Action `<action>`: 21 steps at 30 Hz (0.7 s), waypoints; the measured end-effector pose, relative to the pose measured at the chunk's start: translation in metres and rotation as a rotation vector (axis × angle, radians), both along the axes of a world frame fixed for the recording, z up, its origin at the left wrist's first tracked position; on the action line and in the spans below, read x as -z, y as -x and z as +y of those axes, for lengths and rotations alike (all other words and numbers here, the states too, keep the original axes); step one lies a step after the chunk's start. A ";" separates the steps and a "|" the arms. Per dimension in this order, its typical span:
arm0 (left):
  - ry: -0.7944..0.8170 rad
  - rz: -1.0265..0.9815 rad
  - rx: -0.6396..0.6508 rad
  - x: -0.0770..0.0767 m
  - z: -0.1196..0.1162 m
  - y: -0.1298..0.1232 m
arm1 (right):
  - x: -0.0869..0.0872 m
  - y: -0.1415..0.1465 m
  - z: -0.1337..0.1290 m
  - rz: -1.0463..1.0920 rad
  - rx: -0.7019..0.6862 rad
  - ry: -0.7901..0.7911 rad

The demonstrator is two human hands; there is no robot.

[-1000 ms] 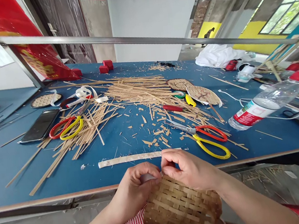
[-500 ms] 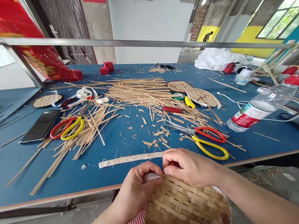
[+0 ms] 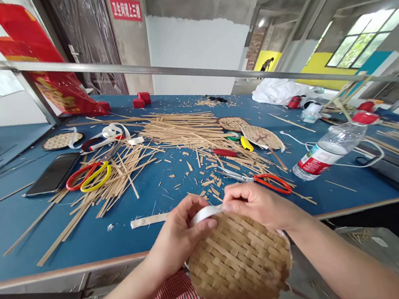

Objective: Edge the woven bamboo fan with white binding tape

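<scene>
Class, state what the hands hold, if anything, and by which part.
The left hand and right hand grip the woven piece by its upper edge, along the white strip.

The head-worn camera looks forward and down, close above the hands (image 3: 257, 206), across the surface (image 3: 97, 239) toward a far wall (image 3: 197, 48).

a blue table (image 3: 102, 246) bears thin strips (image 3: 182, 128), two pairs of scissors (image 3: 104, 163), a phone (image 3: 53, 174) and a bottle (image 3: 330, 147).
</scene>
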State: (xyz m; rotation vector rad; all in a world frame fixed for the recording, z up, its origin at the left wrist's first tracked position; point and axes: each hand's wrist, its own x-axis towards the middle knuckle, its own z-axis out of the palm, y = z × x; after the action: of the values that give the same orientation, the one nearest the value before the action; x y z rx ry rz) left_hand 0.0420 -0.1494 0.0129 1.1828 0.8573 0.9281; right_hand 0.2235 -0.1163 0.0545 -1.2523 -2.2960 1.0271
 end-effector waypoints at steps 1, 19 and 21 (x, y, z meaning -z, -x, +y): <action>-0.048 -0.008 0.032 -0.008 0.007 0.001 | -0.005 -0.003 0.004 0.025 0.028 -0.010; -1.237 0.826 0.175 -0.101 0.078 0.022 | 0.008 0.005 0.018 0.517 0.402 -0.133; -1.290 0.846 0.209 -0.103 0.078 0.023 | 0.011 0.008 0.015 0.533 0.421 -0.153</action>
State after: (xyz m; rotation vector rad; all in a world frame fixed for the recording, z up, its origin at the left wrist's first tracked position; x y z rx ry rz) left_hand 0.0187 -0.0715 0.1163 2.8535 0.6967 0.7613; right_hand 0.2154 -0.1015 0.0431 -1.1569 -1.5928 0.8795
